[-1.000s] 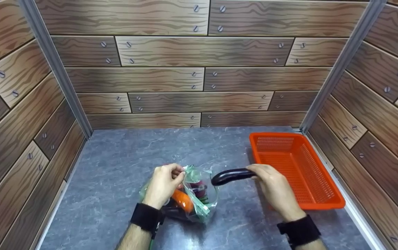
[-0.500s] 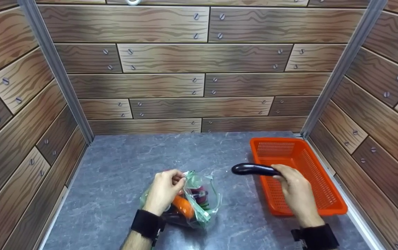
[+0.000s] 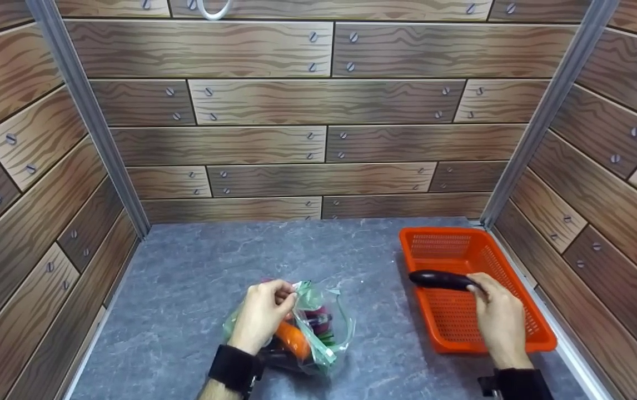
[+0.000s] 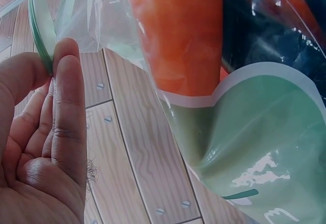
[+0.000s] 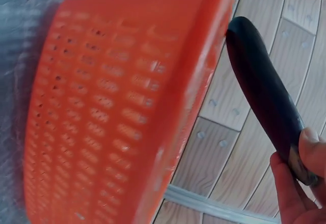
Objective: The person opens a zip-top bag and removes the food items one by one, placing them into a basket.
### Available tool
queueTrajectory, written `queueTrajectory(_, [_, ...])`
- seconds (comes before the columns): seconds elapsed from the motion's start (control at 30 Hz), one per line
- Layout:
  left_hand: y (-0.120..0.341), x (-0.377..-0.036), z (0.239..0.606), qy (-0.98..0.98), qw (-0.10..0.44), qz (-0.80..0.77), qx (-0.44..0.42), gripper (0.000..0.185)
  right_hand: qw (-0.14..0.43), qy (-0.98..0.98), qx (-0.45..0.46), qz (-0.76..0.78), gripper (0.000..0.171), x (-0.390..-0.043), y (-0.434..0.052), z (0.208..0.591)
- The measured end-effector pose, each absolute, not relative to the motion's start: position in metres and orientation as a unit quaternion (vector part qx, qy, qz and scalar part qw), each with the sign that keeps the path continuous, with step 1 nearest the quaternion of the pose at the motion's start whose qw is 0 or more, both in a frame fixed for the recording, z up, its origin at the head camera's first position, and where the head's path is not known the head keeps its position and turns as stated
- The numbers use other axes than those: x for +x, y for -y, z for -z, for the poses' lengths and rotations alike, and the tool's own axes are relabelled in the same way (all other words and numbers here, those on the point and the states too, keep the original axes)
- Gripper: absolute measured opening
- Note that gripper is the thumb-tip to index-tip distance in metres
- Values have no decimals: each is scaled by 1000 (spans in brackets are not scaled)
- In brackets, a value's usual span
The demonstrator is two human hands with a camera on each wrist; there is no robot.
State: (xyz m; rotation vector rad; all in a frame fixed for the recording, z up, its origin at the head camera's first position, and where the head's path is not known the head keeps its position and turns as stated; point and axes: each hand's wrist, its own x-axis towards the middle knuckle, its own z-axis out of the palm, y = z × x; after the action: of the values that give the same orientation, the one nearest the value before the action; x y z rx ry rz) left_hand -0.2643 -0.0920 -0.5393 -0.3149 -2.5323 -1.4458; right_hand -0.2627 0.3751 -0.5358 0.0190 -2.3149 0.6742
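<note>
My right hand grips a dark purple eggplant by its stem end. The eggplant points left over the near-left part of the orange basket; the right wrist view shows its free end just above the basket rim. My left hand pinches the green-edged mouth of a clear zip bag between thumb and index finger. The bag lies on its side with its mouth held apart. Through its film show an orange carrot, something dark purple beneath it and a reddish-purple vegetable.
The grey marbled tabletop spreads around the bag and the basket. Walls with a wood-plank print close in the back and both sides. The basket stands near the right wall, and a white ring shows at the top of the back wall.
My right hand has carried the eggplant rightward, from beside the bag's mouth to over the basket. The left hand stays at the bag's edge. The head view has tilted up slightly.
</note>
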Motion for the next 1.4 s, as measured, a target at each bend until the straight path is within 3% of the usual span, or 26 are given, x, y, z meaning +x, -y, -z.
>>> queueTrajectory(0.27, [92, -264, 540, 854, 101, 499, -107, 5, 349, 899, -44, -261, 28, -261, -394, 544])
queueTrajectory(0.93, [92, -264, 543, 846, 89, 515, -101, 3, 290, 924, -61, -243, 27, -258, -398, 580])
queueTrajectory(1.4, [92, -263, 542, 850, 89, 509, -105, 4, 201, 948, -81, -231, 28, -255, -396, 581])
